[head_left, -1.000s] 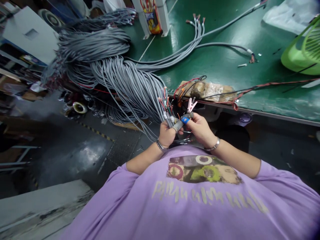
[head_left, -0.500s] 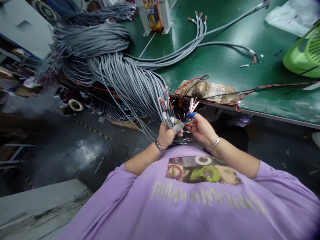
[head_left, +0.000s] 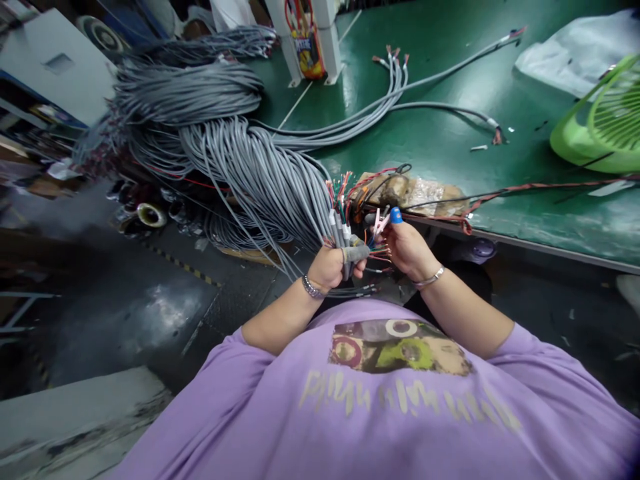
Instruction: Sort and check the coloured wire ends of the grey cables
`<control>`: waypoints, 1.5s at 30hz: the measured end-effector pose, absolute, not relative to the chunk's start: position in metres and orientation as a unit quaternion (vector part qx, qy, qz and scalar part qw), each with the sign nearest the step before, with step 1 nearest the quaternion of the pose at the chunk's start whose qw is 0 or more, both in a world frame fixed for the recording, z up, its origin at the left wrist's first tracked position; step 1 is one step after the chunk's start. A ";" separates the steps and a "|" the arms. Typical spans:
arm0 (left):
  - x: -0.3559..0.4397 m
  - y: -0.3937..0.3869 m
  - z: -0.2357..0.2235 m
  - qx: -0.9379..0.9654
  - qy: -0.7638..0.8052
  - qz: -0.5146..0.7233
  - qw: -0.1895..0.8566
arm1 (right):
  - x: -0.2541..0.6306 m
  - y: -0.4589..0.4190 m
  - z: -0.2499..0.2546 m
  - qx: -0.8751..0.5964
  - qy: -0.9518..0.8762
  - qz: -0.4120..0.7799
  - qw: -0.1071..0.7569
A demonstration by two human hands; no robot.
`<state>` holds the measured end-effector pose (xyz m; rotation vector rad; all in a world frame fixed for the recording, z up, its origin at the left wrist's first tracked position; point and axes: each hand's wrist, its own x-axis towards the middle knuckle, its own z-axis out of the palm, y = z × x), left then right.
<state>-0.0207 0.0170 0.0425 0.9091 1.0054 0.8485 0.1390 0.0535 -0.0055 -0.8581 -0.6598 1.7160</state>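
Observation:
My left hand point(head_left: 331, 264) is closed round a bunch of grey cables point(head_left: 341, 233). Their stripped ends fan out in red, green, blue and orange wires point(head_left: 377, 250) to the right of its thumb, which has a grey wrap. My right hand point(head_left: 407, 247) is beside these wires, its thumb raised and tipped with a blue cover point(head_left: 396, 215). Just left of that thumb, at the bench edge, stands a pink clothespin point(head_left: 381, 221). The right fingers are partly hidden behind wires and clothespin, so whether they grip anything is unclear.
A large heap of grey cable point(head_left: 260, 160) hangs over the left edge of the green bench point(head_left: 450, 147). A taped cardboard piece point(head_left: 430, 197) with red and black wires lies at the front edge. At the right stand a green fan point(head_left: 610, 120) and a plastic bag point(head_left: 570, 53).
My right hand has moved up and slightly right, its thumb going from pointing left at the wires to upright beside the clothespin. My left hand keeps its hold on the cables. The view has shifted slightly.

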 end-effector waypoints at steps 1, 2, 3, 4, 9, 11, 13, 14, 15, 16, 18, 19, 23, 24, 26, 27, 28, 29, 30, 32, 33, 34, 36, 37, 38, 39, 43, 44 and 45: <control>-0.020 0.018 0.041 0.410 0.449 0.378 0.698 | 0.138 0.054 -0.005 -0.358 -0.279 0.714 0.533; -0.019 0.019 0.039 0.412 0.449 0.375 0.698 | 0.137 0.054 -0.004 -0.357 -0.278 0.716 0.533; -0.018 0.020 0.037 0.413 0.450 0.373 0.698 | 0.137 0.054 -0.004 -0.355 -0.272 0.721 0.529; -0.017 0.021 0.035 0.413 0.453 0.370 0.698 | 0.136 0.054 -0.004 -0.353 -0.264 0.730 0.523; -0.013 0.025 0.032 0.396 0.463 0.366 0.704 | 0.131 0.056 -0.003 -0.331 -0.215 0.760 0.516; -0.012 0.026 0.032 0.398 0.460 0.364 0.706 | 0.130 0.056 -0.002 -0.327 -0.200 0.763 0.521; -0.012 0.027 0.032 0.404 0.459 0.358 0.706 | 0.129 0.056 0.000 -0.327 -0.193 0.763 0.523; -0.012 0.027 0.032 0.407 0.460 0.353 0.706 | 0.129 0.055 0.001 -0.327 -0.192 0.762 0.525; -0.012 0.027 0.032 0.408 0.461 0.349 0.706 | 0.128 0.055 0.002 -0.326 -0.192 0.762 0.526; -0.011 0.027 0.032 0.408 0.463 0.347 0.707 | 0.128 0.054 0.003 -0.324 -0.191 0.762 0.527; -0.011 0.027 0.033 0.407 0.463 0.346 0.708 | 0.127 0.054 0.004 -0.318 -0.189 0.767 0.524; -0.011 0.027 0.033 0.408 0.462 0.346 0.708 | 0.127 0.054 0.004 -0.313 -0.189 0.772 0.520; -0.010 0.026 0.033 0.408 0.467 0.345 0.705 | 0.128 0.053 0.001 -0.296 -0.179 0.789 0.507; -0.011 0.026 0.033 0.406 0.469 0.345 0.704 | 0.128 0.054 0.001 -0.296 -0.172 0.791 0.507; -0.011 0.026 0.033 0.402 0.471 0.346 0.705 | 0.129 0.054 0.000 -0.300 -0.156 0.791 0.509; -0.012 0.026 0.033 0.400 0.471 0.346 0.706 | 0.130 0.054 0.000 -0.303 -0.152 0.790 0.511; -0.012 0.025 0.033 0.399 0.469 0.348 0.707 | 0.131 0.055 -0.001 -0.306 -0.152 0.788 0.511; -0.013 0.025 0.034 0.397 0.468 0.349 0.708 | 0.132 0.055 -0.001 -0.310 -0.155 0.786 0.511; -0.013 0.025 0.034 0.396 0.467 0.351 0.709 | 0.133 0.054 0.000 -0.314 -0.160 0.785 0.510; -0.015 0.024 0.033 0.395 0.465 0.357 0.707 | 0.135 0.053 0.000 -0.321 -0.171 0.784 0.503; -0.016 0.023 0.033 0.398 0.464 0.358 0.706 | 0.135 0.052 0.001 -0.324 -0.177 0.784 0.500; -0.016 0.022 0.032 0.402 0.464 0.358 0.704 | 0.136 0.051 0.002 -0.327 -0.184 0.783 0.496; -0.018 0.020 0.031 0.412 0.465 0.354 0.699 | 0.137 0.050 0.003 -0.335 -0.201 0.779 0.491; -0.018 0.019 0.031 0.415 0.467 0.351 0.697 | 0.138 0.050 0.004 -0.338 -0.208 0.776 0.490; -0.018 0.018 0.031 0.418 0.468 0.350 0.695 | 0.139 0.050 0.004 -0.338 -0.213 0.775 0.489; -0.019 0.017 0.030 0.419 0.469 0.350 0.694 | 0.140 0.050 0.004 -0.337 -0.215 0.776 0.488; -0.019 0.015 0.032 0.417 0.461 0.362 0.695 | 0.142 0.053 0.005 -0.331 -0.206 0.780 0.489; -0.019 0.015 0.032 0.414 0.458 0.366 0.697 | 0.141 0.053 0.005 -0.334 -0.207 0.778 0.490; -0.019 0.016 0.033 0.412 0.454 0.369 0.699 | 0.141 0.054 0.005 -0.338 -0.210 0.774 0.492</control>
